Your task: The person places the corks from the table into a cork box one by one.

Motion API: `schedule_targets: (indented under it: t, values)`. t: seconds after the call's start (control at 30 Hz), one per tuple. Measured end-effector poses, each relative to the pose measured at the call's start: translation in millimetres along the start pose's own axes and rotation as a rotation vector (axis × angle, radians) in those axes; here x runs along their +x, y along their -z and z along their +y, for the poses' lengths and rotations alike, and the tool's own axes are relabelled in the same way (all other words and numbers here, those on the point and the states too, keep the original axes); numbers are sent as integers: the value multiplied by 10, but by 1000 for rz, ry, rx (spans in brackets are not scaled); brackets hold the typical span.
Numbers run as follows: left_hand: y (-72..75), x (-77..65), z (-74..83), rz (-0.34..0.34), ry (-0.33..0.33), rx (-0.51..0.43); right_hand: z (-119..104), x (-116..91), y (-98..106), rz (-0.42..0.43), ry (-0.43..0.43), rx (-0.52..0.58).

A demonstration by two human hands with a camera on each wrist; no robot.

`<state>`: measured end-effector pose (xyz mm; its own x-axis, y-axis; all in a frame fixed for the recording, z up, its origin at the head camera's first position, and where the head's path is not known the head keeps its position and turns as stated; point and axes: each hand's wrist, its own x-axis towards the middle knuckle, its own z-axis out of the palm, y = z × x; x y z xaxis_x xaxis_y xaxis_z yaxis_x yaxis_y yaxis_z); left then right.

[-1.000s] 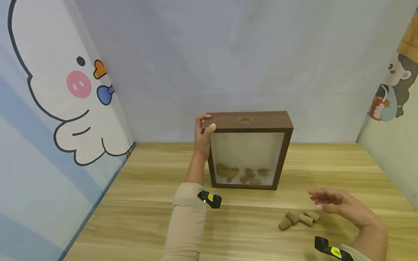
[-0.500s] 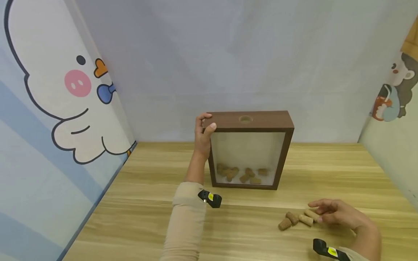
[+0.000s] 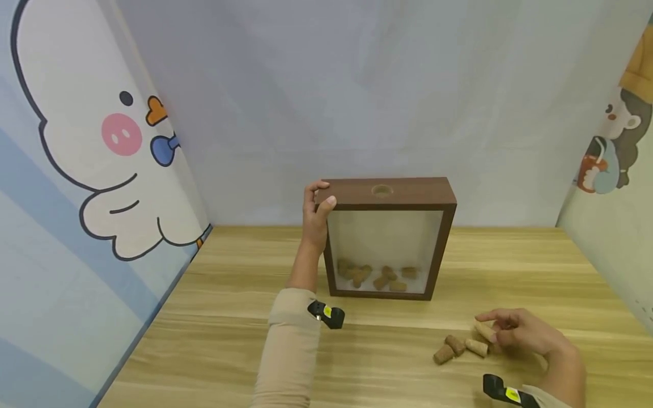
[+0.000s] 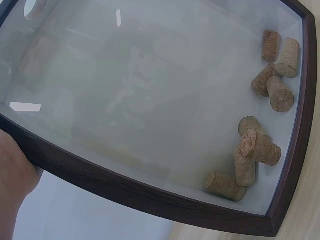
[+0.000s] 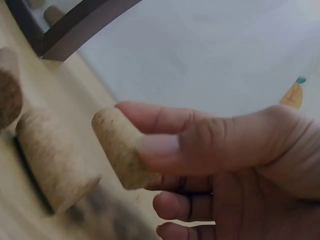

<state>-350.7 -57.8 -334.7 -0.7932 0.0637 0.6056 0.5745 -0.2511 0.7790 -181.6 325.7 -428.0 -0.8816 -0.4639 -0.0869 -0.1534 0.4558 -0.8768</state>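
A dark brown wooden frame box (image 3: 393, 194) with a clear front and a round hole (image 3: 382, 191) in its top stands upright on the table. My left hand (image 3: 315, 224) grips its top left corner, thumb at the front and fingers on top. Several corks (image 4: 257, 147) lie inside along the bottom. In front of the box and to its right, my right hand (image 3: 530, 334) pinches a pale cork (image 5: 122, 147) between thumb and index finger. Beside that hand lie three more corks: a pale one (image 5: 55, 160) and two browner ones (image 3: 444, 354).
The wood-grain table (image 3: 229, 340) reaches back to a pale grey wall sheet (image 3: 357, 85). Walls with cartoon prints flank it, a white duck (image 3: 76, 113) on the left and a figure (image 3: 612, 130) on the right.
My right hand has come down and left to the cork pile and taken hold of the pale cork at its right end, tilting it. My left hand stays on the box.
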Motion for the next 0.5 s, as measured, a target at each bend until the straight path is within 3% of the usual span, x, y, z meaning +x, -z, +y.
schedule_targets:
  t: [0.3, 0.5]
  values:
    - [35, -22, 27, 2, 19, -2, -470, 168, -113, 100, 93, -81]
    - [32, -25, 24, 4, 10, 13, -781, 357, -255, 202, 146, -31]
